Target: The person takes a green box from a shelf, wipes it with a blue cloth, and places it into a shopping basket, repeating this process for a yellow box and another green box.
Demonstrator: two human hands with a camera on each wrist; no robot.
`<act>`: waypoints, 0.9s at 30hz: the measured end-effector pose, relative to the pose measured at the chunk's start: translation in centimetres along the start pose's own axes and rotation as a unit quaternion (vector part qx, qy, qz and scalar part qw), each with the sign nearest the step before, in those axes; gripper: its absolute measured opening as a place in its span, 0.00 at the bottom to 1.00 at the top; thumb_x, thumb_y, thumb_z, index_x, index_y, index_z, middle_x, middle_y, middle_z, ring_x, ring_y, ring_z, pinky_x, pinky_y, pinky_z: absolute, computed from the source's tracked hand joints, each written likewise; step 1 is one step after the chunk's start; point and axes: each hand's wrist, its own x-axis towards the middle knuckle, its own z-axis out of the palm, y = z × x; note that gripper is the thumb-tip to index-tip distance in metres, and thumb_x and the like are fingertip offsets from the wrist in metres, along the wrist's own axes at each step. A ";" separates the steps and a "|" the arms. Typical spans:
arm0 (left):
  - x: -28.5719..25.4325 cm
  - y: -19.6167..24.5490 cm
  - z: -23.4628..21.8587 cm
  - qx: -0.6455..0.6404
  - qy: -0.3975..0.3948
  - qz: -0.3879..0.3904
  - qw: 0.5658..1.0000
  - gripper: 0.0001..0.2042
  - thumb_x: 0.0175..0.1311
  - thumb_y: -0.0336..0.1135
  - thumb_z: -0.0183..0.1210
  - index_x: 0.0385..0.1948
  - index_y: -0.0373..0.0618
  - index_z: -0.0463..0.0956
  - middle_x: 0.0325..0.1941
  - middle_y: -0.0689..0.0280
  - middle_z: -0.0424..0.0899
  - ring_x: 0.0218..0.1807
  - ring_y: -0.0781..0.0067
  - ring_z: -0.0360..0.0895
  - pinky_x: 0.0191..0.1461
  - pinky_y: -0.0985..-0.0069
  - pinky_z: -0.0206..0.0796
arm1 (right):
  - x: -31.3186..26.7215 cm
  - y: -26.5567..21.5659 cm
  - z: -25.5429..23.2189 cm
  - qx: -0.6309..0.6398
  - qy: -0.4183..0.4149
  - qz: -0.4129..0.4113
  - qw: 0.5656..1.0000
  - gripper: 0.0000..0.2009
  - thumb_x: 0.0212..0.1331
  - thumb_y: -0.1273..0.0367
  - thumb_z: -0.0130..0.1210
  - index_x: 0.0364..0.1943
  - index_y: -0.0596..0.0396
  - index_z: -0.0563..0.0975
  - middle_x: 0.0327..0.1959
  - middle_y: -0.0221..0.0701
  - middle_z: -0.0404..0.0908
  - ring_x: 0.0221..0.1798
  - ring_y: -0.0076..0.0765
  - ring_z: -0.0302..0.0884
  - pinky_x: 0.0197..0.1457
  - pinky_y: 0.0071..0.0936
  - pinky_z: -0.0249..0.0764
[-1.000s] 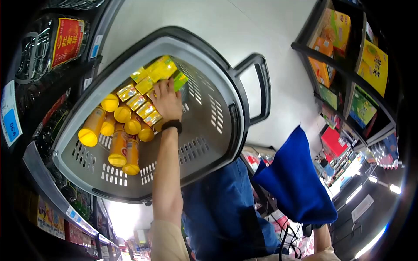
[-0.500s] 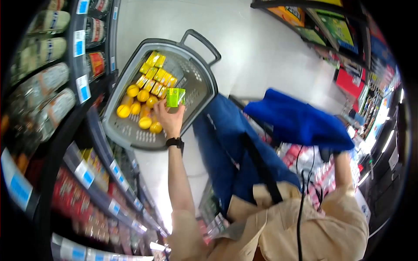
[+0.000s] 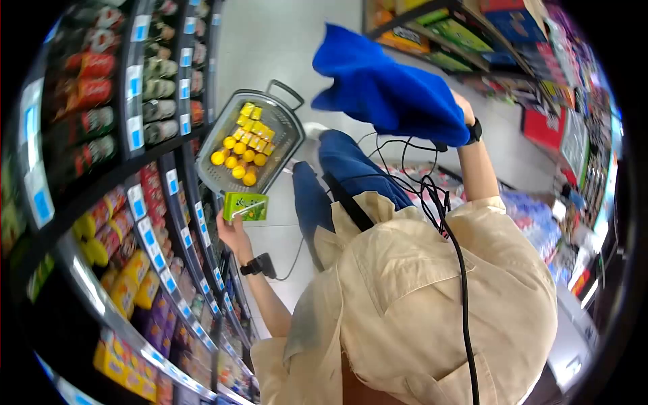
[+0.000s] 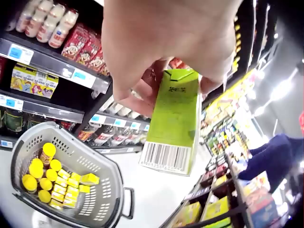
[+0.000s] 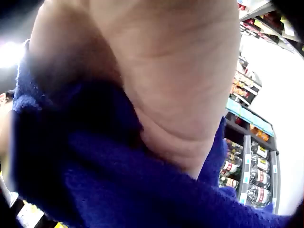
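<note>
Basket (image 3: 282, 135) on the floor near the shelves (image 3: 135, 121), and there's plenty inside it! Your left hand (image 3: 233, 236) has a green box (image 4: 173, 118) pinched between thumb and fingers, the hand spread only as wide as the box and the barcode end pointing away from your palm. That green box is up in the air, outside the basket and well apart from the things in it.

So, how far along are you? Two kinds of goods are in and grouped close together, and part of the basket's bottom shows bare, so there's room. I'd judge the gathering well along, with the green box the one piece in your hand and out of the basket; how many more are due, the pictures don't show.

Now the count: one basket, one green box in hand, eight canisters (image 4: 49, 149) with yellow lids by my tally, and about a dozen small yellow boxes (image 4: 90, 179), packed too tightly to be exact. One blue cloth (image 3: 391, 88) covers the fingers of your right hand (image 3: 464, 109); how far they are curled, or whether they grip it, I can't tell.
</note>
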 end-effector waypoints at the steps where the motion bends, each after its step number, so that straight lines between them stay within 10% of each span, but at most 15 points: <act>1: -1.5 2.0 0.4 -0.010 0.018 0.019 1.000 0.16 0.68 0.25 0.58 0.57 0.35 0.73 0.53 0.59 0.81 0.54 0.72 0.76 0.60 0.74 0.67 | 0.8 -0.2 0.0 0.013 -0.016 -0.023 1.000 0.33 0.59 0.70 0.67 0.69 0.59 0.69 0.62 0.39 0.79 0.63 0.39 0.78 0.65 0.34 0.73; 13: -16.3 16.8 15.9 -0.451 0.136 0.128 0.873 0.29 0.64 0.37 0.67 0.64 0.33 0.68 0.58 0.58 0.80 0.59 0.68 0.78 0.64 0.68 0.69 | 6.4 -0.5 6.0 0.304 -0.349 -0.023 0.886 0.38 0.56 0.71 0.67 0.72 0.59 0.64 0.65 0.37 0.77 0.63 0.32 0.75 0.67 0.33 0.70; 20: -22.3 25.6 18.3 -0.109 0.145 0.166 0.969 0.24 0.61 0.29 0.66 0.60 0.35 0.73 0.55 0.58 0.81 0.55 0.65 0.80 0.63 0.68 0.71 | 5.8 -8.4 9.5 0.279 -0.455 0.017 0.846 0.37 0.51 0.68 0.72 0.67 0.61 0.69 0.60 0.35 0.80 0.59 0.29 0.78 0.62 0.32 0.75; 23: -24.6 27.4 17.7 0.028 0.200 0.216 0.955 0.24 0.57 0.28 0.64 0.59 0.39 0.75 0.54 0.54 0.81 0.57 0.52 0.78 0.62 0.66 0.69 | 5.5 -6.1 10.4 0.064 -0.469 -0.173 0.864 0.35 0.52 0.69 0.71 0.65 0.60 0.69 0.58 0.38 0.81 0.58 0.36 0.81 0.59 0.32 0.77; 27: -27.7 28.1 18.2 0.186 0.316 0.258 0.894 0.26 0.57 0.29 0.64 0.61 0.43 0.74 0.64 0.56 0.73 0.68 0.52 0.68 0.71 0.61 0.62 | 3.8 -8.2 11.9 0.068 -0.449 -0.219 0.864 0.36 0.50 0.66 0.74 0.64 0.58 0.69 0.54 0.38 0.83 0.56 0.38 0.83 0.55 0.32 0.79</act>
